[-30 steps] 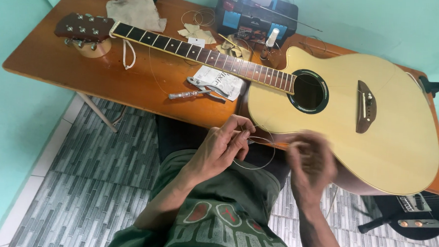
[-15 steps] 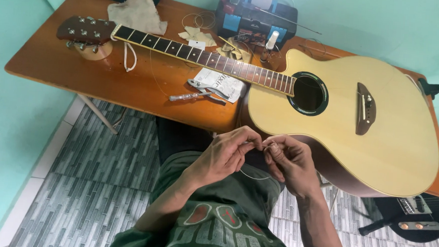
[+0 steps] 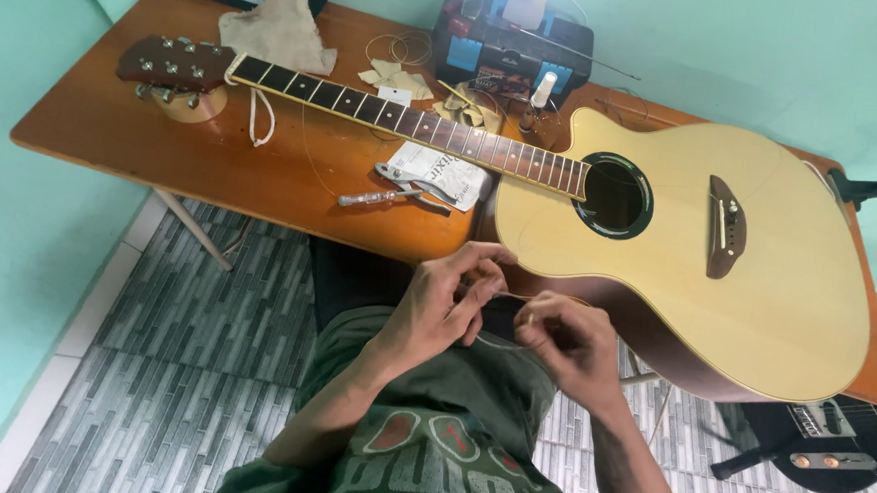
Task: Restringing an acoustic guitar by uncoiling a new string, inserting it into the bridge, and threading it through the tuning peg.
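We pinch a thin, pale guitar string (image 3: pixel 503 310) between our left hand (image 3: pixel 446 302) and right hand (image 3: pixel 562 338), fingers closed on it. It curves in a loose loop above our lap, just beside the guitar (image 3: pixel 679 239) on the desk (image 3: pixel 163 152).

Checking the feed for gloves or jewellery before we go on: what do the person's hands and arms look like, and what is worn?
Both the left hand and right hand are bare: no gloves, rings, watch or bracelets visible. Forearms are uncovered, no sleeves reaching them. Only a dark green printed shirt shows below.
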